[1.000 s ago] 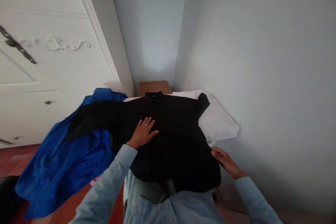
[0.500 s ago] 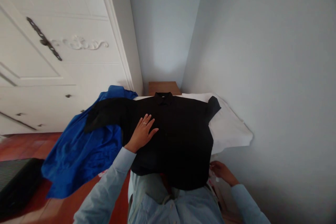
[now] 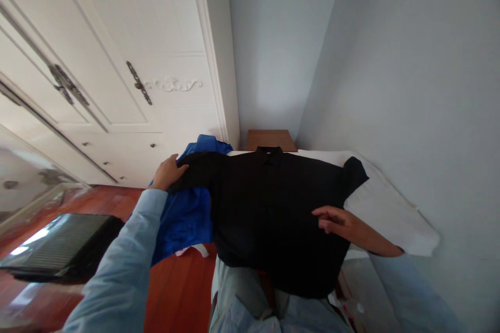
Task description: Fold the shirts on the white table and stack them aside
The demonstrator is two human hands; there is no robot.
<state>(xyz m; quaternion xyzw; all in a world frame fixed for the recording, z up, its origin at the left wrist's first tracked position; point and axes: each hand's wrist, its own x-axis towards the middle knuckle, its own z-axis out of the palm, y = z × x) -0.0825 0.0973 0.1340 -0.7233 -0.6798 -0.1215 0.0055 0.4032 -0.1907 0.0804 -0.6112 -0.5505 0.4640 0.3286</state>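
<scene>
A black collared shirt (image 3: 250,208) lies spread out in front of me, its collar at the far side and its hem near my lap. At the left, my left hand (image 3: 169,173) is closed around the end of the shirt's left-lying sleeve, with the thumb on top and some fingers hidden. Over the right part of the shirt hovers my right hand (image 3: 338,222), empty, index finger stretched out and thumb apart. Beneath the black sleeve hangs a blue garment (image 3: 187,218). White cloth (image 3: 383,203) sticks out from under the shirt's right side.
A white wardrobe (image 3: 175,21) with dark handles stands at the left. Grey-blue walls (image 3: 406,73) meet in a corner ahead. Behind the collar is a brown wooden surface (image 3: 271,139). A dark ribbed object (image 3: 66,244) rests on the reddish floor (image 3: 183,291).
My left hand has gone from lying flat on the shirt's chest to the sleeve end. My right hand has risen from beside the hem to above the shirt. The view has turned left.
</scene>
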